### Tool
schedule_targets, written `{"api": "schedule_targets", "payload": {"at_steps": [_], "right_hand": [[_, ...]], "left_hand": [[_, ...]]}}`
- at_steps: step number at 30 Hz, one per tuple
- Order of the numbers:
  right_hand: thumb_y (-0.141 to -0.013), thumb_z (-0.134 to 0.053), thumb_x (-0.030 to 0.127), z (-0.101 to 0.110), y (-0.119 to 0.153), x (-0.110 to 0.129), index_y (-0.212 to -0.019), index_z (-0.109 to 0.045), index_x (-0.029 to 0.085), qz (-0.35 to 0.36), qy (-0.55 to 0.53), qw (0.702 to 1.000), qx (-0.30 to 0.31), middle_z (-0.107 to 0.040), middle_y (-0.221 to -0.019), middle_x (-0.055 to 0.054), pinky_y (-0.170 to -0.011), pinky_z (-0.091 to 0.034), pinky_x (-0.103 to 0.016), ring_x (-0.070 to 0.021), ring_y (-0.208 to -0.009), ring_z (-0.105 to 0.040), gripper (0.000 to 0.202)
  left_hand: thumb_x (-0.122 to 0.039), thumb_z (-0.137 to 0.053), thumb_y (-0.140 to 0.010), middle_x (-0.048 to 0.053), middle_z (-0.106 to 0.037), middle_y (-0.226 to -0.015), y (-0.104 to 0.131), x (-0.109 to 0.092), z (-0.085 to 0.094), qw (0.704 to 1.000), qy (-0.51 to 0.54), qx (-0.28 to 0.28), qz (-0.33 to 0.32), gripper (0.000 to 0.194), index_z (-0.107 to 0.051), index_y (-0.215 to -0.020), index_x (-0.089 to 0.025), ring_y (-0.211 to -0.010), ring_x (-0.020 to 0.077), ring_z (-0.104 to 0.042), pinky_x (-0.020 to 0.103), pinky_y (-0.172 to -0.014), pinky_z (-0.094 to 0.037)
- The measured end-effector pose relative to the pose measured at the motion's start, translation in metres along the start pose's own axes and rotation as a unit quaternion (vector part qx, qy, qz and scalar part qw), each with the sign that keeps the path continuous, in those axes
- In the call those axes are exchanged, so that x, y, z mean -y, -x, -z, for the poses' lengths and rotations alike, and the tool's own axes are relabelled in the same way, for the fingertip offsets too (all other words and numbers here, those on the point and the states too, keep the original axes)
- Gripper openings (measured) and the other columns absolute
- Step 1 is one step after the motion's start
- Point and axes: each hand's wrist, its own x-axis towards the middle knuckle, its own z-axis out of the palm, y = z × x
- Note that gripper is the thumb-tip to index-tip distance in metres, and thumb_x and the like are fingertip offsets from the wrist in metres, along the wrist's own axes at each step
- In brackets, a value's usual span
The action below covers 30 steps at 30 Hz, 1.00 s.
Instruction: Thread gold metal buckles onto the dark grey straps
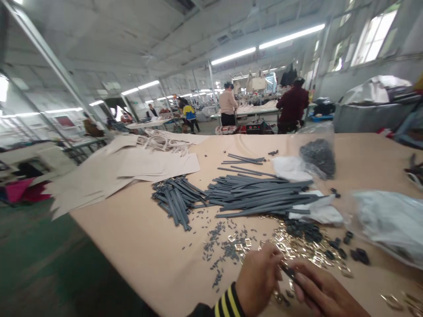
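My left hand, in a dark cuff with yellow stripes, is closed at the table's near side. Its fingertips meet at the end of a dark grey strap, and what they pinch is hidden. Closed around that same strap is my right hand, with the thumb along its top. Gold metal buckles lie heaped just beyond both hands. Small dark grey pieces are scattered to the left of them. Behind these stretches a pile of long grey straps, beside a bundle of shorter folded straps.
Flat beige panels are stacked at the table's left, with pale cords on top. A clear bag of dark parts and a large whitish plastic bag stand right. Black loops lie by the buckles. Several people work farther back.
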Motion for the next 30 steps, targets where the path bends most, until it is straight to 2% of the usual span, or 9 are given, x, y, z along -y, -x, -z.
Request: {"api": "schedule_targets", "payload": {"at_steps": [2, 4, 8, 11, 14, 20, 24, 28, 30], "right_hand": [[-0.084, -0.035, 0.047, -0.001, 0.0, 0.006, -0.096, -0.05, 0.02, -0.012, -0.042, 0.999, 0.022, -0.054, -0.059, 0.003, -0.039, -0.034, -0.018, -0.0072, -0.041, -0.043, 0.033], [-0.084, -0.037, 0.047, -0.001, -0.002, 0.007, -0.092, -0.049, 0.018, -0.003, -0.08, 0.996, 0.041, -0.051, -0.056, 0.005, -0.037, -0.028, -0.016, -0.0043, -0.039, -0.037, 0.032], [-0.082, -0.042, 0.048, 0.002, -0.002, 0.008, -0.086, -0.049, 0.017, 0.011, -0.129, 0.989, 0.068, -0.049, -0.053, 0.006, -0.035, -0.023, -0.015, -0.0027, -0.036, -0.033, 0.032], [-0.081, -0.044, 0.048, 0.003, -0.001, 0.008, -0.082, -0.047, 0.016, 0.013, -0.142, 0.986, 0.083, -0.048, -0.052, 0.007, -0.034, -0.022, -0.015, -0.0022, -0.035, -0.031, 0.032], [-0.082, -0.044, 0.047, -0.001, -0.003, 0.007, -0.08, -0.045, 0.016, 0.009, -0.145, 0.986, 0.086, -0.049, -0.052, 0.006, -0.034, -0.021, -0.014, -0.0018, -0.035, -0.031, 0.031], [-0.084, -0.039, 0.047, -0.011, -0.004, 0.002, -0.086, -0.038, 0.019, 0.023, -0.18, 0.982, 0.051, -0.055, -0.061, 0.004, -0.038, -0.027, -0.016, -0.0036, -0.04, -0.038, 0.028], [-0.084, -0.041, 0.044, -0.012, -0.003, 0.007, -0.096, -0.036, 0.019, 0.04, -0.191, 0.978, 0.078, -0.06, -0.072, -0.002, -0.049, -0.037, -0.021, -0.0084, -0.054, -0.051, 0.028], [-0.085, -0.043, 0.038, -0.017, -0.005, 0.009, -0.089, -0.042, 0.018, 0.059, -0.185, 0.977, 0.088, -0.062, -0.074, -0.003, -0.054, -0.041, -0.023, -0.0109, -0.062, -0.056, 0.02], [-0.084, -0.044, 0.036, -0.019, -0.007, 0.006, -0.085, -0.045, 0.018, 0.062, -0.171, 0.981, 0.072, -0.062, -0.071, -0.002, -0.052, -0.041, -0.022, -0.0109, -0.06, -0.056, 0.018]], "left_hand": [[-0.032, -0.035, -0.085, -0.003, -0.052, -0.052, -0.002, 0.001, 0.004, 0.995, 0.095, 0.003, 0.032, 0.023, -0.051, -0.083, -0.016, -0.042, 0.0072, -0.048, 0.017, -0.044, -0.038], [-0.036, -0.041, -0.082, -0.003, -0.053, -0.051, -0.005, 0.003, 0.007, 0.975, 0.205, 0.039, 0.074, 0.023, -0.05, -0.083, -0.015, -0.039, 0.0068, -0.049, 0.016, -0.039, -0.037], [-0.04, -0.053, -0.076, -0.001, -0.056, -0.049, -0.007, 0.009, 0.005, 0.896, 0.402, 0.129, 0.137, 0.028, -0.047, -0.072, -0.013, -0.034, 0.0063, -0.048, 0.014, -0.034, -0.035], [-0.038, -0.057, -0.074, -0.002, -0.054, -0.047, -0.003, 0.016, -0.004, 0.845, 0.485, 0.161, 0.155, 0.027, -0.046, -0.069, -0.013, -0.033, 0.0048, -0.046, 0.012, -0.033, -0.035], [-0.036, -0.06, -0.072, -0.004, -0.05, -0.044, 0.0, 0.023, -0.016, 0.818, 0.518, 0.178, 0.175, 0.026, -0.046, -0.069, -0.014, -0.032, 0.0048, -0.045, 0.012, -0.032, -0.034], [-0.038, -0.059, -0.072, -0.002, -0.05, -0.046, -0.003, 0.031, -0.024, 0.844, 0.485, 0.155, 0.17, 0.029, -0.049, -0.064, -0.012, -0.033, 0.0038, -0.043, 0.013, -0.033, -0.032], [-0.042, -0.058, -0.071, -0.003, -0.047, -0.043, -0.004, 0.033, -0.02, 0.851, 0.467, 0.175, 0.166, 0.035, -0.048, -0.059, -0.011, -0.034, 0.0047, -0.043, 0.015, -0.034, -0.028], [-0.044, -0.058, -0.07, -0.005, -0.044, -0.042, -0.002, 0.035, -0.017, 0.858, 0.451, 0.178, 0.166, 0.035, -0.047, -0.062, -0.013, -0.035, 0.0048, -0.043, 0.015, -0.035, -0.026], [-0.045, -0.056, -0.072, -0.005, -0.046, -0.044, 0.0, 0.035, -0.016, 0.875, 0.424, 0.165, 0.165, 0.033, -0.046, -0.066, -0.013, -0.035, 0.0038, -0.041, 0.014, -0.035, -0.026]]}}
